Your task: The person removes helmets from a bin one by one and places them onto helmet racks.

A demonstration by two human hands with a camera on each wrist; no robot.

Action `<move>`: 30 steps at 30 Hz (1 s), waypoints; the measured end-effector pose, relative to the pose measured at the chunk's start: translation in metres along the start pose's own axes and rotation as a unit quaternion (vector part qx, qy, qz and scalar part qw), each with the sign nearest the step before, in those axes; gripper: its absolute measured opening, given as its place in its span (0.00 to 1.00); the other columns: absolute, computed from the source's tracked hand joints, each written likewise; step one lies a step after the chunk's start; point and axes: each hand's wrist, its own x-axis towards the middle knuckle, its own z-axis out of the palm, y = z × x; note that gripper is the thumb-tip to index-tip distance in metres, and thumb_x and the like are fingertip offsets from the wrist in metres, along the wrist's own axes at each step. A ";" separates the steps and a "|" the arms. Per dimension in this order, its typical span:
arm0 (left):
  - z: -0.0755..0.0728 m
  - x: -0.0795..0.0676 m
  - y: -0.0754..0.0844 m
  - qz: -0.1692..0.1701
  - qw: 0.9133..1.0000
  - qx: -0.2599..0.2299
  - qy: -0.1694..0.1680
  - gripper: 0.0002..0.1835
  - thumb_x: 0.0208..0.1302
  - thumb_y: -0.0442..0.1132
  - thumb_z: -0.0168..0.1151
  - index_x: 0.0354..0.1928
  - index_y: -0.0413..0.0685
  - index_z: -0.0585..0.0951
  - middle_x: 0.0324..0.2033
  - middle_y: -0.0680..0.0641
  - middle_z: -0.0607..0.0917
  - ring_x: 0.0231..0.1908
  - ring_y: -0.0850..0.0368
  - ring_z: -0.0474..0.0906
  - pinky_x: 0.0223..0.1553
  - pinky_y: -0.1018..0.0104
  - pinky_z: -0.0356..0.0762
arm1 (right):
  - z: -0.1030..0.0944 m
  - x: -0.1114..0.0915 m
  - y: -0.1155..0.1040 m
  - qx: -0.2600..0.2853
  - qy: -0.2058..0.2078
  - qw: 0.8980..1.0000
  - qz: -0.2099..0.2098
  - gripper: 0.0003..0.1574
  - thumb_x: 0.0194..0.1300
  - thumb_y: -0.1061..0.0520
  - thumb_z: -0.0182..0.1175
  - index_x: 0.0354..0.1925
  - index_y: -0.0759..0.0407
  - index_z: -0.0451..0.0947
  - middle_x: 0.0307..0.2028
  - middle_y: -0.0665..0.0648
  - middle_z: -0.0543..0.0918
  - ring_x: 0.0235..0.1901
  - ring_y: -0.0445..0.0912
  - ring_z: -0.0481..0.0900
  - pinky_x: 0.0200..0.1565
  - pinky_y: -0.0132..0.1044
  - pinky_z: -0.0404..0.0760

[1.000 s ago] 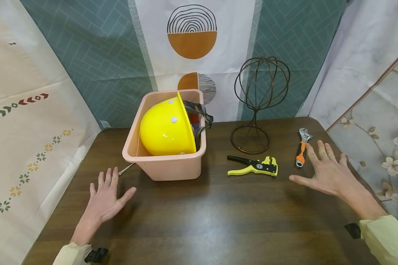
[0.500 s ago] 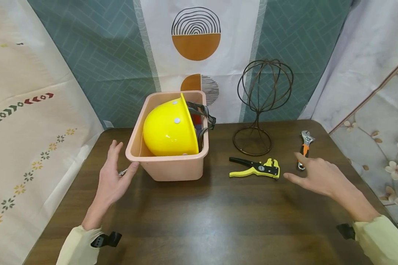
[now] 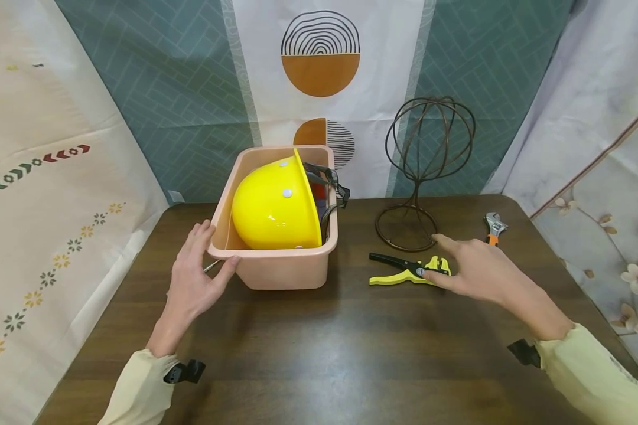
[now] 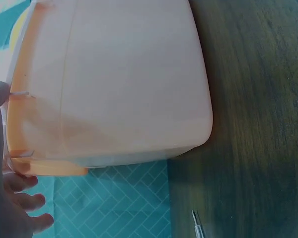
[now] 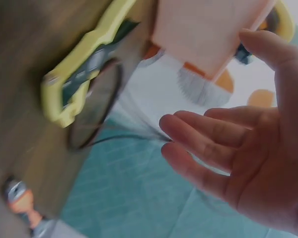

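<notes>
A pink plastic bin (image 3: 282,273) stands at the back left of the table, a yellow hard hat (image 3: 271,206) lying on its side inside. My left hand (image 3: 194,283) is at the bin's front left corner, thumb by the front rim and fingers along the left side. In the left wrist view the thumb (image 4: 0,91) meets the rim; how firmly, I cannot tell. My right hand (image 3: 481,271) hovers with loose, spread fingers and holds nothing. Beneath it in the head view lie yellow-and-black wire strippers (image 3: 399,277), partly hidden by the thumb.
A brown wire stand (image 3: 417,183) with a globe-shaped top stands behind the wire strippers. An adjustable wrench (image 3: 494,224), partly covered by the right hand, lies near the table's right edge. A thin metal tool (image 4: 197,225) lies beside the bin's left side. Cloth hangs around the table.
My left hand has moved forward and right to the bin's corner. My right hand has swung left from beside the wrench to above the wire strippers. The bin looks still.
</notes>
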 end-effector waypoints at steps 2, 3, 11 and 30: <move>-0.001 0.001 0.000 0.003 1.000 0.006 0.002 0.39 0.56 0.48 0.71 0.66 0.34 0.72 0.68 0.36 0.70 0.69 0.32 0.61 0.63 0.29 0.58 | -0.003 0.008 -0.007 0.015 0.014 1.000 -0.019 0.51 0.61 0.33 0.66 0.66 0.69 0.70 0.25 0.50 0.82 0.26 0.45 0.82 0.30 0.49 0.80; -0.001 0.001 0.001 0.004 1.000 0.007 0.002 0.39 0.55 0.48 0.71 0.65 0.34 0.73 0.68 0.36 0.71 0.69 0.32 0.61 0.62 0.29 0.58 | -0.005 0.012 -0.010 0.026 0.018 0.999 -0.026 0.49 0.62 0.35 0.66 0.66 0.68 0.70 0.29 0.53 0.85 0.28 0.46 0.83 0.32 0.50 0.81; -0.004 0.004 0.002 -0.017 1.000 0.016 -0.012 0.40 0.54 0.50 0.72 0.67 0.37 0.73 0.69 0.38 0.71 0.70 0.34 0.60 0.60 0.24 0.56 | -0.017 0.048 -0.039 0.150 0.105 0.981 -0.068 0.30 0.65 0.54 0.67 0.60 0.68 0.75 0.42 0.59 0.88 0.37 0.50 0.87 0.32 0.44 0.80; -0.005 0.003 0.002 -0.014 1.000 0.024 -0.007 0.40 0.54 0.50 0.72 0.66 0.37 0.73 0.67 0.37 0.72 0.68 0.30 0.61 0.62 0.25 0.53 | -0.026 0.121 -0.121 0.360 0.062 0.931 -0.014 0.29 0.68 0.57 0.63 0.64 0.67 0.71 0.44 0.61 0.83 0.32 0.51 0.85 0.32 0.40 0.85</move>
